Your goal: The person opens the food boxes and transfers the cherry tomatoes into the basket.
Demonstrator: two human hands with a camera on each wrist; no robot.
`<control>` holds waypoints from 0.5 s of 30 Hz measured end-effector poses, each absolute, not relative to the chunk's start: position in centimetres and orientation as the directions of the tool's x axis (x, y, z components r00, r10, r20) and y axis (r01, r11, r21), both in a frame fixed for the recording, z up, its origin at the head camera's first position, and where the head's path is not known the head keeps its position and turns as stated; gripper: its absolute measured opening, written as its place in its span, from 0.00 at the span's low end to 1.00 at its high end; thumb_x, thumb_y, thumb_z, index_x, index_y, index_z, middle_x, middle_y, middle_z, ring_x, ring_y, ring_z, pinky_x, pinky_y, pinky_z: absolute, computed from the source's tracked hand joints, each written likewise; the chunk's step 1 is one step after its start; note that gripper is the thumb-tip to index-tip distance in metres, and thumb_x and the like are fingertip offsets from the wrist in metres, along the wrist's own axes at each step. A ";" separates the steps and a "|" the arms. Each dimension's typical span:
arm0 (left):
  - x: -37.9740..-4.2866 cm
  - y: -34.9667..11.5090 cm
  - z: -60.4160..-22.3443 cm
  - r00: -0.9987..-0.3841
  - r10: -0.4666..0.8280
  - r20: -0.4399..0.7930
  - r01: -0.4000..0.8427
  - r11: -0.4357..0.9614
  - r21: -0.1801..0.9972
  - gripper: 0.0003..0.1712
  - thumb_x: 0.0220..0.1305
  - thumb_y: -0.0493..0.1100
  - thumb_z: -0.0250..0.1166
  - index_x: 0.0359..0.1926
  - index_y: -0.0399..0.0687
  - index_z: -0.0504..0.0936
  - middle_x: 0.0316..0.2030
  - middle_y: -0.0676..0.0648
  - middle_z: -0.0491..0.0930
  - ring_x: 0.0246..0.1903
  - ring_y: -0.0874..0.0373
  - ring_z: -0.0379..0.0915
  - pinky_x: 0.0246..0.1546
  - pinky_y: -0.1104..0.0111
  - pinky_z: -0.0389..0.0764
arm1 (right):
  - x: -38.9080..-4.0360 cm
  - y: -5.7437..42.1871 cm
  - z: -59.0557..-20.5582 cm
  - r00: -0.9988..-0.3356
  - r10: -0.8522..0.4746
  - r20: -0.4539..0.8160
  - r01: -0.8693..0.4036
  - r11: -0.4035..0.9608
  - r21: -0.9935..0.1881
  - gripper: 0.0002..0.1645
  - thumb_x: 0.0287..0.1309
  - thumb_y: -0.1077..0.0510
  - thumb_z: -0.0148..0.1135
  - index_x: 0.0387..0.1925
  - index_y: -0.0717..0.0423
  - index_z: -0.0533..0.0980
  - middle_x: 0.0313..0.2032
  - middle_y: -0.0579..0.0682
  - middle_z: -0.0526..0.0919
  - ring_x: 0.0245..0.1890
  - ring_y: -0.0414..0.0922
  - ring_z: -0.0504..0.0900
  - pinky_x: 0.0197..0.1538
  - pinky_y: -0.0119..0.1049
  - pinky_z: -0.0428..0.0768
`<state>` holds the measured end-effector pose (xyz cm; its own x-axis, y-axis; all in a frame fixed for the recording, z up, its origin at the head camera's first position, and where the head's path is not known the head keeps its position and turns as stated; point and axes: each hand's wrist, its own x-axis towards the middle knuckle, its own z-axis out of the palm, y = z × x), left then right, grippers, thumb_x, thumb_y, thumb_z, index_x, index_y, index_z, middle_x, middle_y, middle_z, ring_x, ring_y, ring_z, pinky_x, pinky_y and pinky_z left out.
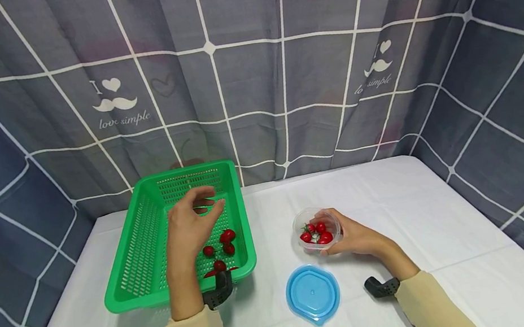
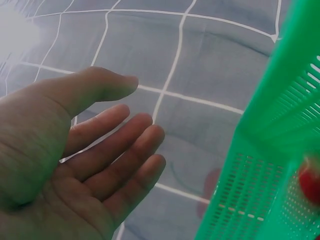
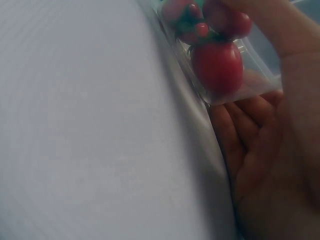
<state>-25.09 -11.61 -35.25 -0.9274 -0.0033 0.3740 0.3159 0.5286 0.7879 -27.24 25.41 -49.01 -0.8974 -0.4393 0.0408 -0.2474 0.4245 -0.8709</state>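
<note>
One blue lid (image 1: 312, 295) nr R hand (image 1: 357, 235) gripping tomato cup (image 1: 307, 216); L hand (image 1: 188, 226) loosely spread, empty, hiding pt green basket (image 1: 138, 251).

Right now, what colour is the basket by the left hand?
Green; the basket shows best in the head view.

"I", heart (image 1: 111, 85), moustache (image 1: 115, 104), "love simple", gray curtain (image 1: 251, 79)

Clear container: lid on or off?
Off. The blue lid lies on the white tablecloth, apart from the clear container, which the right hand holds; its uncovered top shows red tomatoes inside.
</note>
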 end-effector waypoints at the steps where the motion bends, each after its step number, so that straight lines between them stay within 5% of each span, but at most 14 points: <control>1: -25.1 -11.6 -35.2 -0.928 -0.003 0.372 0.314 0.527 0.789 0.21 0.67 0.40 0.69 0.59 0.39 0.81 0.53 0.38 0.84 0.53 0.44 0.82 0.59 0.51 0.80 | -27.2 25.4 -49.0 -0.898 -0.439 0.040 -0.247 0.424 -0.871 0.51 0.46 0.53 0.82 0.69 0.48 0.64 0.67 0.48 0.76 0.73 0.53 0.67 0.77 0.61 0.57; 15: -25.2 -10.0 -35.1 -0.920 0.043 0.389 0.350 0.533 0.770 0.19 0.66 0.39 0.71 0.56 0.37 0.83 0.52 0.38 0.85 0.51 0.45 0.83 0.57 0.54 0.81 | -27.3 25.5 -49.1 -0.896 -0.441 0.044 -0.249 0.418 -0.874 0.51 0.45 0.54 0.83 0.68 0.48 0.64 0.67 0.47 0.76 0.73 0.52 0.67 0.77 0.60 0.56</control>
<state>-25.17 -9.96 -35.07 -0.9204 0.0433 0.3885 0.3503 0.5328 0.7704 -27.35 25.50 -49.11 -0.8964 -0.4411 0.0441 -0.2489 0.4184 -0.8735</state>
